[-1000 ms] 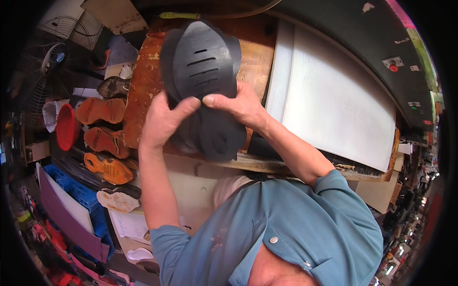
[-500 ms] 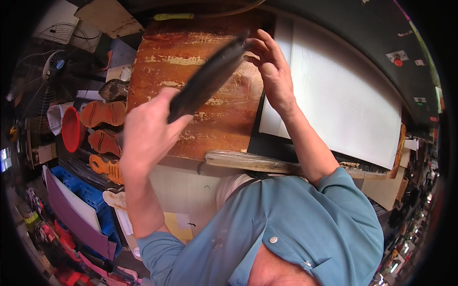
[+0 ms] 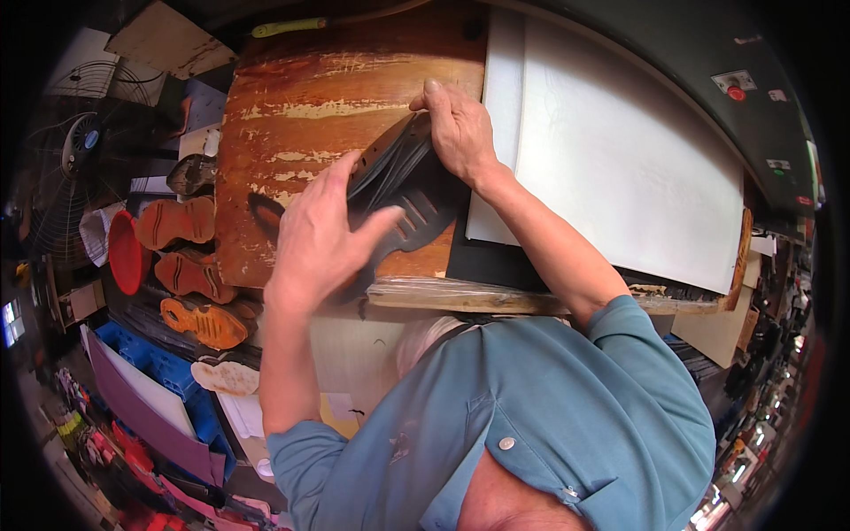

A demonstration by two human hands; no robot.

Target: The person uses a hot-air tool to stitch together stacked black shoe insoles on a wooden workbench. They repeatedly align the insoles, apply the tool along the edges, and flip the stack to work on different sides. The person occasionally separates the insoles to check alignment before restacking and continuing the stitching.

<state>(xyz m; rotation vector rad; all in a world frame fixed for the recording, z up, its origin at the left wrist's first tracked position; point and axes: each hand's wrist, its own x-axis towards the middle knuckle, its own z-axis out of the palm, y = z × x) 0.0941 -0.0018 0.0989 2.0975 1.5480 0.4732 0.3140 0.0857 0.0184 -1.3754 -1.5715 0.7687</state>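
Observation:
Between my two hands is a bent stack of thin black sole-shaped sheets (image 3: 429, 199) with slots cut through them. Its layers fan apart along the upper edge. My right hand (image 3: 459, 133) closes on the far end, with the fingers curled over the edge. Along the stack's left side lies my left hand (image 3: 314, 234), its fingers against the outer edge and its thumb across the inner face. The stack is above a worn brown wooden board (image 3: 336, 80), close to its front edge.
White sheets (image 3: 620, 159) lie on the right. On the left are reddish sole-shaped pieces (image 3: 177, 223), an orange slotted piece (image 3: 212, 326), a red bowl (image 3: 127, 252) and a fan (image 3: 80, 146). A blue crate (image 3: 159, 358) stands lower left. A dark panel carries a red button (image 3: 735, 92).
The stack has come lower and nearer to me, turning so its slotted face shows and its layers spread. My right hand has closed over its far end; my left hand has shifted right.

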